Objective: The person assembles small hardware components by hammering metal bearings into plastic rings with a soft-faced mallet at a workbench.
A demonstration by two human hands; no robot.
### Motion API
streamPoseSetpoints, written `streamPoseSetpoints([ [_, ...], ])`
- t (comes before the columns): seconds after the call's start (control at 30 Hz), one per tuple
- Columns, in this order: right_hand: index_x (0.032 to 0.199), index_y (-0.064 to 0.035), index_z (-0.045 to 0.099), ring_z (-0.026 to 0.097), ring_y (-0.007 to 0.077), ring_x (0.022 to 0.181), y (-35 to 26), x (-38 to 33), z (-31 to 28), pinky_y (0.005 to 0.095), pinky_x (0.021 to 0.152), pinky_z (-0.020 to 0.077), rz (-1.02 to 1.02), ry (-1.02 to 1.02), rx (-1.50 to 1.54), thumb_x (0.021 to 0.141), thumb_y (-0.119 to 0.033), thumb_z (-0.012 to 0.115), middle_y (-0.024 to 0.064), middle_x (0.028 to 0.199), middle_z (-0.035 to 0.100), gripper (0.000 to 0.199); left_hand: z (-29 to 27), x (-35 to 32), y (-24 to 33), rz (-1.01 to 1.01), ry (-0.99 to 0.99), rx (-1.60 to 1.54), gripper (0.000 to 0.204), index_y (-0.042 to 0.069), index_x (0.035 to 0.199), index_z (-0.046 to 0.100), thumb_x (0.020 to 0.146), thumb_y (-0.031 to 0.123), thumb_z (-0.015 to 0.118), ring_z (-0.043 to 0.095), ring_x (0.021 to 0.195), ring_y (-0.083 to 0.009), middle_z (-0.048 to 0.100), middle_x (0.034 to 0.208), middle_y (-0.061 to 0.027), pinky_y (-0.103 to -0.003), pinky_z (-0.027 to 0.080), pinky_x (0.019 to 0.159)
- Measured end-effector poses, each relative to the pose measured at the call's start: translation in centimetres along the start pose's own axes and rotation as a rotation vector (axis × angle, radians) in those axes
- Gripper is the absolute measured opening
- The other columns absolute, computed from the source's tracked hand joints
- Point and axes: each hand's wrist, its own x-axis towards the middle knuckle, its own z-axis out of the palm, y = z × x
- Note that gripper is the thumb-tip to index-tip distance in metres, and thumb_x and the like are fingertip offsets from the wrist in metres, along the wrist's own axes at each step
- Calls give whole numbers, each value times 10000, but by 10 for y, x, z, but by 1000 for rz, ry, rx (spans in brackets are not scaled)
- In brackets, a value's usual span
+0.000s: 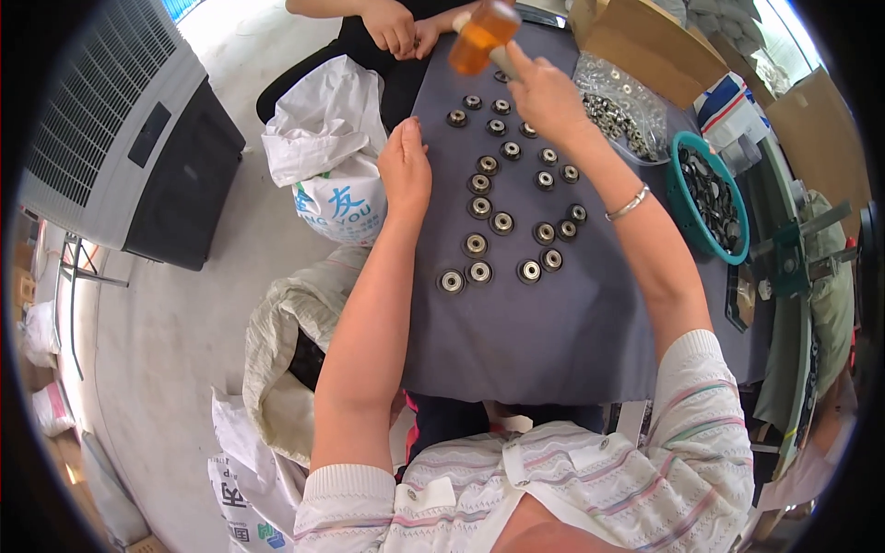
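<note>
1. Mallet: The mallet (484, 39) is in the right hand (555, 100), above the far end of the tabletop (516, 346); its amber head is blurred.
2. Axis: The handle points from the hand toward the far left. The head's long axis crosses it, near left to far right.
3. Right fingers: Wrapped around the handle.
4. Left hand (406, 175): At the left table edge, fingers pressed together and pointing far; cannot tell whether they hold anything.
5. Bearings (501, 222): Standing in uneven rows between the forearms.
6. Room: Exposed grey cloth extends from the nearest bearings to the near edge.
7. Right limits: A teal basket (682, 207) and, farther, a clear bag (638, 89) of metal parts.
</note>
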Motion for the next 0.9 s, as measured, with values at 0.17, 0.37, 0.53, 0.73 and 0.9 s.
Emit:
streamPoseSetpoints([
  [0.17, 1285, 20, 387, 659, 329, 768, -17, -27, 35, 404, 657, 544, -89, -203, -161, 795, -73, 529, 228, 931, 605, 519, -1, 5, -10, 31, 19, -5, 460, -80, 1147, 574, 992, 323, 415, 599, 975, -202, 614, 1086, -173, -307, 499, 840],
  [0.37, 1291, -20, 379, 635, 394, 811, -11, -24, 21, 462, 715, 523, -46, -223, 62, 825, -100, 523, 246, 950, 602, 494, -5, 7, -14, 9, 32, -17, 456, -73, 1148, 576, 992, 324, 417, 599, 967, -198, 616, 1077, -163, -305, 496, 839],
  [0.53, 1309, -52, 366, 620, 417, 811, 7, -12, -34, 494, 729, 506, -22, 50, 69, 845, -145, 540, 250, 912, 601, 505, 0, 6, -11, 18, 24, 1, 455, -69, 1150, 575, 988, 328, 423, 600, 959, -196, 614, 1074, -161, -305, 495, 841],
  [0.73, 1359, -64, 389, 589, 415, 850, 12, 0, -31, 473, 751, 479, 19, 65, 34, 820, -137, 593, 240, 894, 585, 580, 0, 7, -12, 23, 36, -14, 453, -71, 1139, 581, 986, 325, 424, 603, 950, -198, 617, 1061, -159, -301, 496, 837],
  [0.9, 1318, -58, 365, 619, 419, 838, 18, -7, -19, 485, 758, 506, 50, 21, 27, 846, -144, 551, 237, 919, 600, 515, -1, 7, -10, 32, 32, 10, 447, -73, 1127, 590, 987, 319, 425, 605, 940, -190, 620, 1044, -158, -295, 502, 821],
])
